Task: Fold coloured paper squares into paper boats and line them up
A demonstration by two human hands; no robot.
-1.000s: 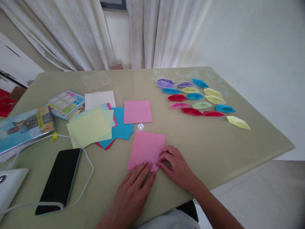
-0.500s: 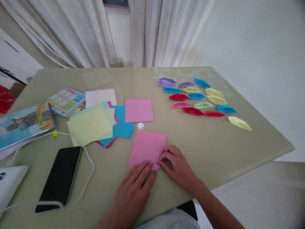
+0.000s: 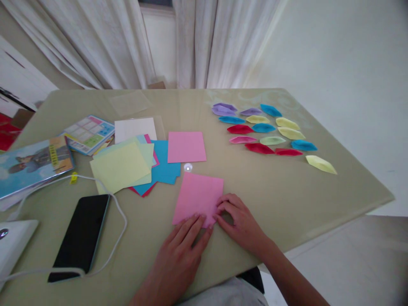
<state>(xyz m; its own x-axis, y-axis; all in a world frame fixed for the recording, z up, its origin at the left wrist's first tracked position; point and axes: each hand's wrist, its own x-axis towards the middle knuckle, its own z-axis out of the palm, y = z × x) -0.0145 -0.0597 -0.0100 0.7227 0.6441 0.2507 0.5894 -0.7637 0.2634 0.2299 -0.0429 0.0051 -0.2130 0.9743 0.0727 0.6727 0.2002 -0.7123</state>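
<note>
A square sheet of pink paper (image 3: pixel 199 195) lies on the table in front of me. My left hand (image 3: pixel 182 244) rests on its near edge, fingers stretched out flat and pressing it down. At the near right corner, the thumb and fingers of my right hand (image 3: pixel 236 219) pinch the paper's edge. The corner under these fingertips is partly hidden. Just beyond the sheet sit a small round white disc (image 3: pixel 188 168) and a second pink square (image 3: pixel 187 147).
Several folded paper boats (image 3: pixel 261 148) in various colours stand in rows at the right. Left are fanned coloured sheets (image 3: pixel 123 168), a black phone (image 3: pixel 81 236), a white cable (image 3: pixel 123 216), a white device (image 3: pixel 17 242) and a picture-covered booklet (image 3: pixel 35 165). The table (image 3: pixel 270 199) has a slanting right edge.
Almost nothing differs. Both hands stay at the pink sheet's near edge, and the view has shifted very slightly.
</note>
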